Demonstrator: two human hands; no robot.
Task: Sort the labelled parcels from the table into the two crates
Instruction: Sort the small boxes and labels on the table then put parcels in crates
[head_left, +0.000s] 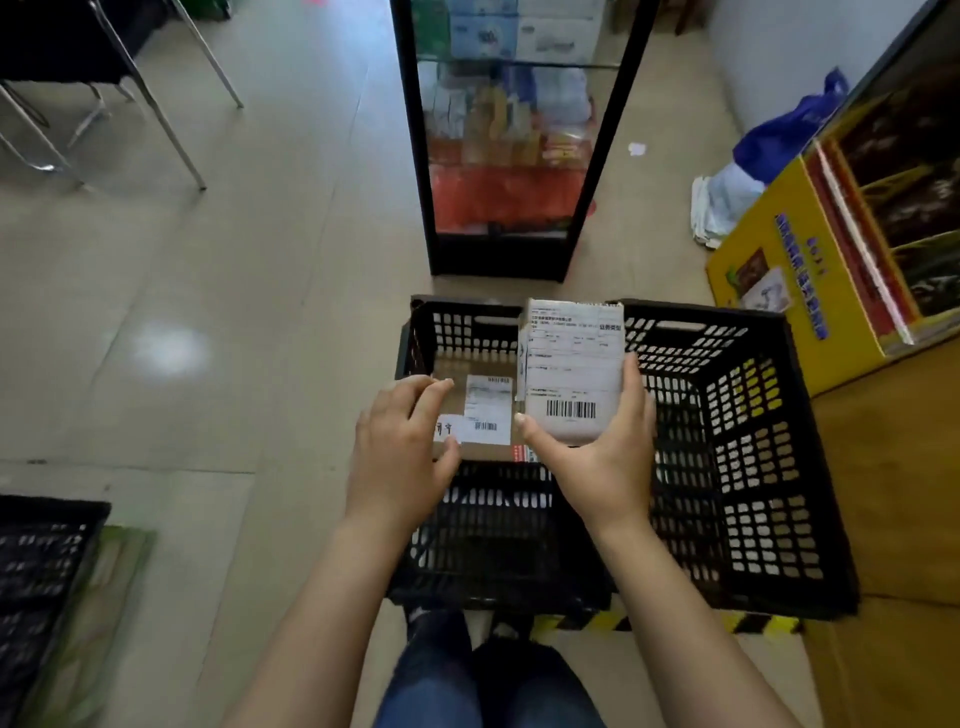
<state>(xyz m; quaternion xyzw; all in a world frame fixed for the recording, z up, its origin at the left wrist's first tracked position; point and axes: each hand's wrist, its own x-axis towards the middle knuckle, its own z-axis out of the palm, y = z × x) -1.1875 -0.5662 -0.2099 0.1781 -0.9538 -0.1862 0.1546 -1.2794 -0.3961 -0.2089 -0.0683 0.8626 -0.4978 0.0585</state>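
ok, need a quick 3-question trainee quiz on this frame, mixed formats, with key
1. True or false: the right hand holds a labelled parcel above the crate.
2. Which parcel does the left hand touch?
A. the one in the right hand
B. the brown parcel in the crate
C. one on the floor
3. Fill in: a second black crate shows at the frame's lower ____ edge.

Key:
1. True. Thumb on the label's left side, fingers at its right edge.
2. B. Its fingers rest on that parcel's left part.
3. left
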